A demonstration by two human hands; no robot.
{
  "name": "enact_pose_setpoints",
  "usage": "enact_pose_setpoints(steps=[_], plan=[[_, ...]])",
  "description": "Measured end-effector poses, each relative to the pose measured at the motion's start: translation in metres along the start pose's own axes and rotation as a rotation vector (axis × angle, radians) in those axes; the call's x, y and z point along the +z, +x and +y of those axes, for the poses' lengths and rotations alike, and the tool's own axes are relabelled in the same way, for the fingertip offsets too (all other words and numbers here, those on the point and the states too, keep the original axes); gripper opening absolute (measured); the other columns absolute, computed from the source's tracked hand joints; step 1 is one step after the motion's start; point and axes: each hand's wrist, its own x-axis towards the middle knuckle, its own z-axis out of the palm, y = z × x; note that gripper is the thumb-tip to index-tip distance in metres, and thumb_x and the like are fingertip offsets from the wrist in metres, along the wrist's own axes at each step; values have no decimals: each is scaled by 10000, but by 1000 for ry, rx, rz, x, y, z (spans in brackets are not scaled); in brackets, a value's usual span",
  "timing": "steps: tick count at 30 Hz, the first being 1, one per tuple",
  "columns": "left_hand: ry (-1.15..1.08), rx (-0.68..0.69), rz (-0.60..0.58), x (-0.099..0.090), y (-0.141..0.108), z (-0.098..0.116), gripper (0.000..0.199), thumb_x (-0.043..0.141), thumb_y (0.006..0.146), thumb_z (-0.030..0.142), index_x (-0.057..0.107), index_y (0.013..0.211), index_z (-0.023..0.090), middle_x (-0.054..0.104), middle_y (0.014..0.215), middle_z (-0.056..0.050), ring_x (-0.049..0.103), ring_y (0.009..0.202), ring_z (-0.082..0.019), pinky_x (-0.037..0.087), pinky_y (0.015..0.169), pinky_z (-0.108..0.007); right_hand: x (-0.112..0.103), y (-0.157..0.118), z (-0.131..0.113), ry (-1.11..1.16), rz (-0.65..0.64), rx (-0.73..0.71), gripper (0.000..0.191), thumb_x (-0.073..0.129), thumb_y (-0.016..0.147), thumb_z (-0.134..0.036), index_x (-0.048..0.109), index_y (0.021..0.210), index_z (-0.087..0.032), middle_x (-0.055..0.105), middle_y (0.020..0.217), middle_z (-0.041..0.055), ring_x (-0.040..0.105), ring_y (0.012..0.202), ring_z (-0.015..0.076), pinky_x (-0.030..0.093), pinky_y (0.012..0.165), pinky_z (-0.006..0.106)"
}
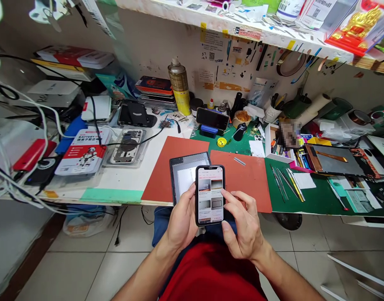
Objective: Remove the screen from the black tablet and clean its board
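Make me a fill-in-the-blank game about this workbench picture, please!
1. The person holding the lit phone in the left hand wears a ____ top.
2. The propped-up phone leans on a ____ stand.
3. The lower part of the spray can is ____.

Missing words: red; blue; yellow.

- Left hand [182, 215] cupped in a grip, its thumb [188, 197] pointing forward;
- right hand [244, 228] loosely bent, index finger [229, 201] angled toward the left, thumb spread apart;
- bare forearms [144, 267] slanting inward
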Motion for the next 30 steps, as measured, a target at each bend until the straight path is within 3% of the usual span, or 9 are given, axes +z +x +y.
enact_pose_setpoints(steps=[14,22,27,30], plan=[[10,9,-4,2,2,-3,404,619,1011,386,726,1329,161,791,1287,-86,665,1328,-321,491,1167,-434,0,3,-1,-8,-21,34,411,533,948,-165,508,1355,-117,605,1514,203,482,1342,365,478,1045,553],[12,-13,0,2,3,0,444,564,1034,375,674,1403,153,794,1274,-110,696,1285,-341,529,1131,-488,-2,-10,-4,24,146,40,346,549,911,-40,596,1242,-129,719,1332,205,602,1105,311,533,892,488],[24,-77,-16,2,2,3,491,483,1067,401,625,1461,145,772,1315,-145,727,1229,-369,563,1085,-538,-3,-18,-12,15,102,-12,217,554,892,-6,660,1033,-132,789,1146,181,624,954,275,542,801,439],[38,-80,-27,2,3,4,520,464,1069,431,622,1464,131,762,1331,-165,735,1210,-383,570,1073,-552,1,-23,-16,20,56,-79,205,531,891,-53,673,1018,-126,794,1129,193,652,939,284,556,764,429]])
